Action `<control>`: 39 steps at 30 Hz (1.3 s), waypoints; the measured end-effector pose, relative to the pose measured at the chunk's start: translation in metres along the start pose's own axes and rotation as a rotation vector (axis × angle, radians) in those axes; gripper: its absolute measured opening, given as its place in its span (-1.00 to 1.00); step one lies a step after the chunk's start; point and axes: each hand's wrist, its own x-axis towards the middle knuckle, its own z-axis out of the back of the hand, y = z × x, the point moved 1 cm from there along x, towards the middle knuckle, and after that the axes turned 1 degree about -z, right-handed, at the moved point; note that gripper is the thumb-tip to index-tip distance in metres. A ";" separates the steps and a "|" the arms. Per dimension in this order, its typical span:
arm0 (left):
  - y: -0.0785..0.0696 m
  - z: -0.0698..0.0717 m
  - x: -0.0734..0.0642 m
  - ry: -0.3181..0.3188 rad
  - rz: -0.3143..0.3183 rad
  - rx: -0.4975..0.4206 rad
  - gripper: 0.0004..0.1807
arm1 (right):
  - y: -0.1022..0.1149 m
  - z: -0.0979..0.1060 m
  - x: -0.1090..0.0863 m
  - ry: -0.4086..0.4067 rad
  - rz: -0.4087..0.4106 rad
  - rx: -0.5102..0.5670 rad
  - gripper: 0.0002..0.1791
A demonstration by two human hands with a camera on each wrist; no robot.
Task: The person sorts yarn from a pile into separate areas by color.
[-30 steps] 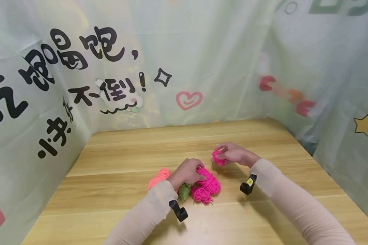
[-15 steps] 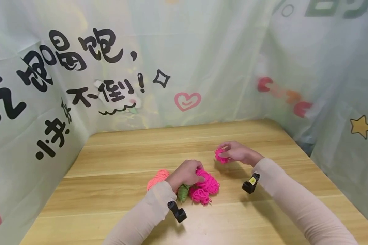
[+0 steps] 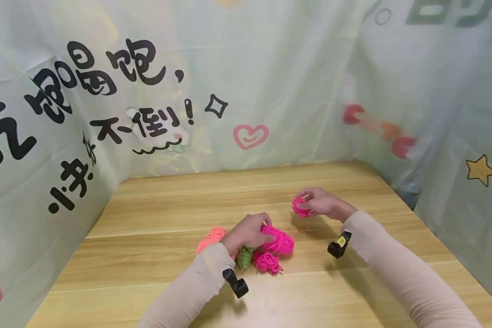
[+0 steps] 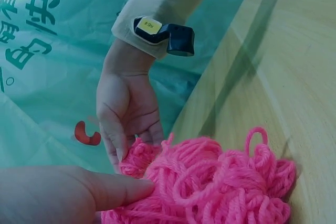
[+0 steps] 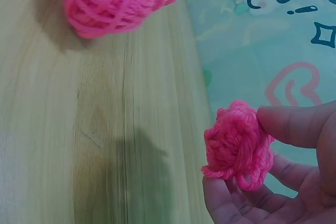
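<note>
My left hand (image 3: 249, 232) grips a bright pink ball of yarn (image 3: 282, 242) from above, and its thumb presses into the strands in the left wrist view. Loose loops stick out from that yarn (image 4: 215, 182). A lower pink yarn lump (image 3: 267, 263) lies against its near side. Farther back and to the right, my right hand (image 3: 321, 203) pinches a small bundle of pink yarn (image 5: 237, 148) between thumb and fingers. This bundle looks knotted or crocheted, with a short loop hanging below. It is held over the table, apart from the bigger ball.
Left of the pink yarn lie a green yarn ball (image 3: 244, 258) and a coral yarn ball (image 3: 212, 238), partly hidden by my left hand and wrist. The wooden table (image 3: 156, 264) is bounded by a printed curtain (image 3: 303, 91) at the back and sides.
My right hand has drifted a little to the right and back with the small pink bundle, widening the gap to the big ball. The left hand stays nearly in place.
</note>
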 end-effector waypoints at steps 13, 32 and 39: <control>-0.001 0.002 -0.001 -0.001 -0.015 -0.096 -0.68 | -0.001 0.009 -0.006 -0.028 0.002 -0.032 -0.56; 0.001 0.003 0.003 -0.039 0.013 -0.164 -0.60 | -0.011 0.017 -0.008 -0.059 -0.015 -0.030 -0.56; 0.001 0.004 0.006 -0.055 0.001 -0.188 -0.53 | -0.014 0.019 -0.010 -0.078 -0.031 -0.019 -0.54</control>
